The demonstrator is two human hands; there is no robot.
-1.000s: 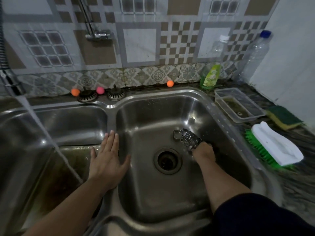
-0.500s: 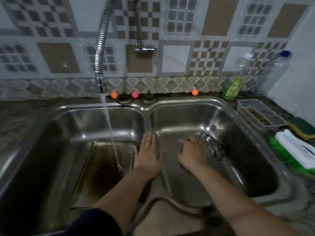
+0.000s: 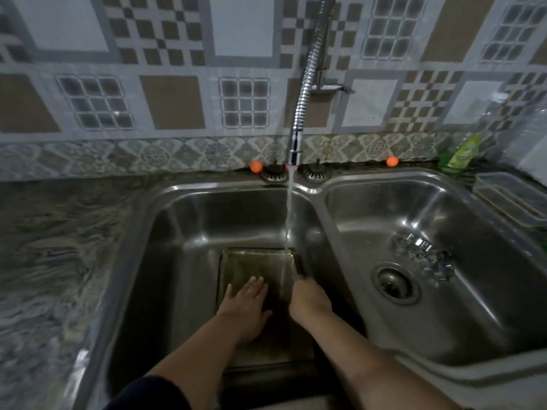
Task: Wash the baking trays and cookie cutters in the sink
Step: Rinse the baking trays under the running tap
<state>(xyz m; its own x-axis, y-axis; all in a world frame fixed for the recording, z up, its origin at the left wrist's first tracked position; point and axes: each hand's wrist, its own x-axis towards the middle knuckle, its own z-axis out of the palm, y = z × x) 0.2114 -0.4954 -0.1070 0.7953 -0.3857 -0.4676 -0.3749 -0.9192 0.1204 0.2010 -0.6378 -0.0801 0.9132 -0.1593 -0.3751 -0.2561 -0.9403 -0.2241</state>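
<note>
I see the baking tray (image 3: 254,261) lying flat on the floor of the left basin of the sink (image 3: 165,232), stained dark, with the stream of water (image 3: 287,214) from the hose tap (image 3: 305,93) landing near its far right corner. My left hand (image 3: 245,303) rests palm-down on the tray, fingers (image 3: 257,287) straight and close together, thumb out to the side. My right hand (image 3: 309,300) sits at the tray's right edge, just beside the falling water; its fingers are curled downward, but I cannot tell whether they grip the rim or merely touch it. The cookie cutters (image 3: 423,255) lie in a small metal heap in the right basin, just beyond the drain (image 3: 395,284), well apart from both hands. Behind the sink, two strainer plugs (image 3: 273,174) and orange balls (image 3: 255,166) sit along the tiled wall. On the bench (image 3: 59,232) to the right stand a green soap bottle (image 3: 463,152) and a clear plastic container (image 3: 512,193).
</note>
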